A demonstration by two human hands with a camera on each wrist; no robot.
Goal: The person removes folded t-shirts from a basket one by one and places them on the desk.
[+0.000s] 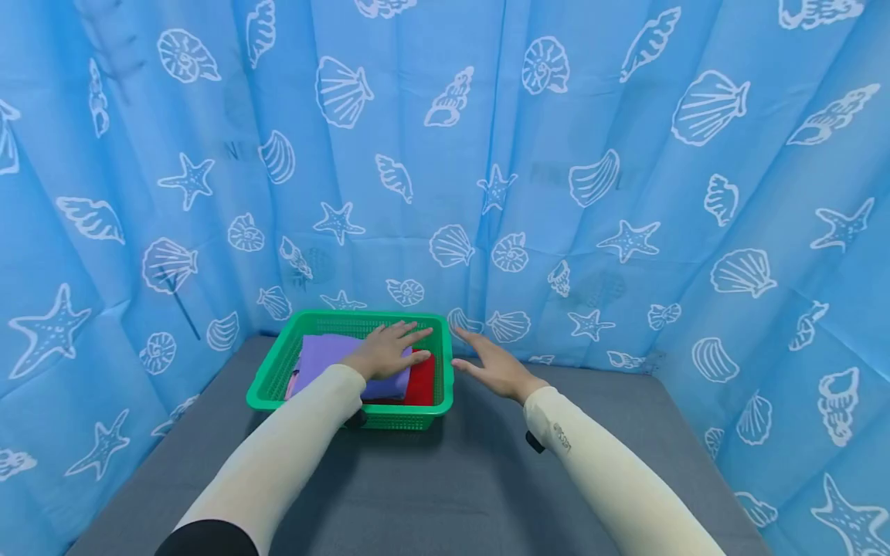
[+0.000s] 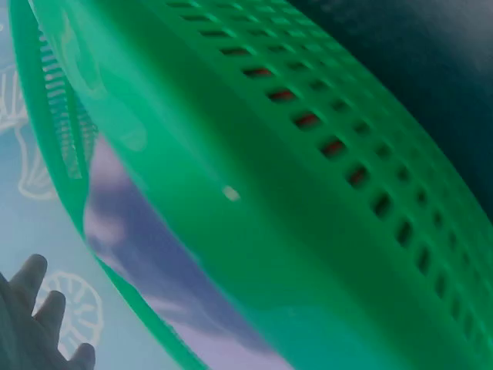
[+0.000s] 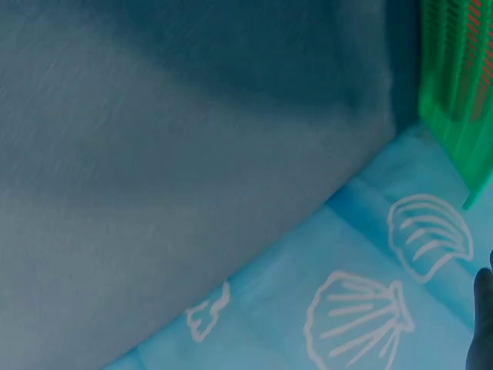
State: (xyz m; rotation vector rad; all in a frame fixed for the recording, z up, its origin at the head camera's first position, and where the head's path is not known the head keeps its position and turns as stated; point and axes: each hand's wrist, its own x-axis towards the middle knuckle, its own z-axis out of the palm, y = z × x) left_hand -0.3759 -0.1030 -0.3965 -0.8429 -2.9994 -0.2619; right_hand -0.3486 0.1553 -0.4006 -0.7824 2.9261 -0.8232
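Note:
A green plastic basket (image 1: 398,421) with slotted walls stands at the back left of the grey table. In it lie a folded purple cloth (image 1: 321,351) and a red cloth (image 1: 422,384), with a bit of pink at the left. My left hand (image 1: 389,351) is spread over the purple cloth, fingers straight and pointing right. Beside the basket's right rim is my right hand (image 1: 502,372), fingers extended and thumb apart, holding nothing. The left wrist view shows the basket wall (image 2: 231,193) close up, the purple cloth (image 2: 139,223) behind its rim and some fingers (image 2: 50,316).
A blue curtain (image 1: 487,154) printed with white shells and starfish hangs behind the table and along both sides. The grey tabletop (image 1: 445,494) extends in front of the basket and to its right. Pale sleeves cover both forearms.

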